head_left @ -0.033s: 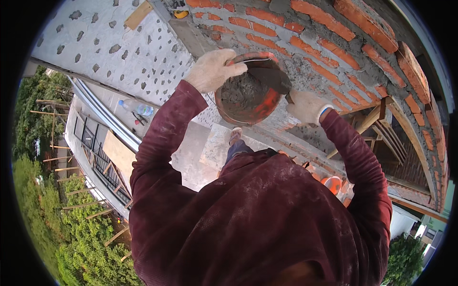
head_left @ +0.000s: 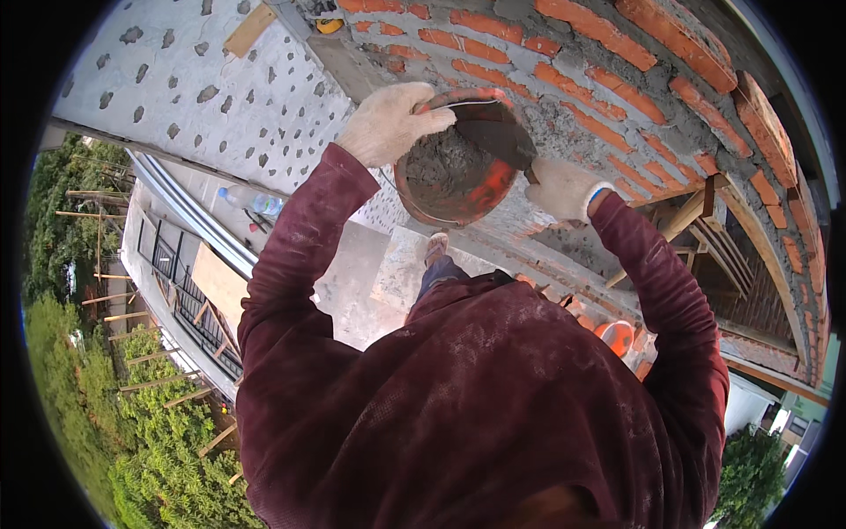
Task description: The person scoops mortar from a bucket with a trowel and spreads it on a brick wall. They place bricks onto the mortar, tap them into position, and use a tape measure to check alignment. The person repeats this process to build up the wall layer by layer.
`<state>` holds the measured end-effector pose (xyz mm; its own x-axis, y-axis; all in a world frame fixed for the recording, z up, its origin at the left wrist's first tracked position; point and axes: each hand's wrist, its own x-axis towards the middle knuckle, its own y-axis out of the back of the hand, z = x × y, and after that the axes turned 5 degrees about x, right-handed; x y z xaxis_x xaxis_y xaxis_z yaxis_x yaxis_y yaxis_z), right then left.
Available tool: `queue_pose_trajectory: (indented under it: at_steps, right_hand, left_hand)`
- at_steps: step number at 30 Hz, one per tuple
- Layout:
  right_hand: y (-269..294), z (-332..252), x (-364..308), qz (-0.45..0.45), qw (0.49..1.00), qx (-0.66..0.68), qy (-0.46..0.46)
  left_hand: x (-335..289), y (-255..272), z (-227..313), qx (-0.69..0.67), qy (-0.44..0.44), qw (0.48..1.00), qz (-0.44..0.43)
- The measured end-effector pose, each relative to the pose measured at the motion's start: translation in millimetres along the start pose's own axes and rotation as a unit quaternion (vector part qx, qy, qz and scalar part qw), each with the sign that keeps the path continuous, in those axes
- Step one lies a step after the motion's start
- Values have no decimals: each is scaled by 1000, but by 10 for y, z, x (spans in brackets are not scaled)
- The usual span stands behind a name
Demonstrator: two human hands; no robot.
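An orange bucket (head_left: pixel 414 198) with wet grey mortar (head_left: pixel 445 172) in it hangs in front of me, tilted so that its inside shows. My left hand (head_left: pixel 385 123), in a pale work glove, is closed on the bucket's upper left rim, by the wire handle. In its matching glove, my right hand (head_left: pixel 564 189) grips a trowel (head_left: pixel 498 137) from the right. The trowel's dark, mortar-smeared blade reaches into the bucket, over the mortar. The trowel's handle is mostly hidden inside the glove.
A brick wall (head_left: pixel 608 101) with rough mortar joints curves round ahead and to the right, above a wooden arch frame (head_left: pixel 749 220). A pale wall with grey spots (head_left: pixel 203 97) stands left. A second orange bucket (head_left: pixel 617 338) and loose bricks lie below right; plastic bottles (head_left: pixel 266 204) lie left.
The trowel blade and my right hand have shifted very slightly. My left hand keeps its hold on the bucket, and the whole view has moved a little.
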<state>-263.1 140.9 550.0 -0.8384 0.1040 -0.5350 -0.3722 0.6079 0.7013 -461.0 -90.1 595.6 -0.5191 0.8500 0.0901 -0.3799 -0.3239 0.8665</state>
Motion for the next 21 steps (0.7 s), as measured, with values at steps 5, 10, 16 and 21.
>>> queue_pose_trajectory:
  at_steps: [5, 10, 16, 21]
  right_hand:
    - [154, -93, 229, -108, 975, 191, -42]
    - [154, -267, 357, -156, 943, 292, -11]
    - [93, -494, 619, -154, 925, 335, 89]
    - [117, -708, 843, -190, 878, 418, 134]
  left_hand:
    - [266, 224, -53, -44, -22, 999, 17]
    - [332, 356, -308, -99, -3, 995, 26]
    - [123, 364, -583, -178, 57, 978, 89]
    - [-113, 362, -670, -261, 126, 948, 131]
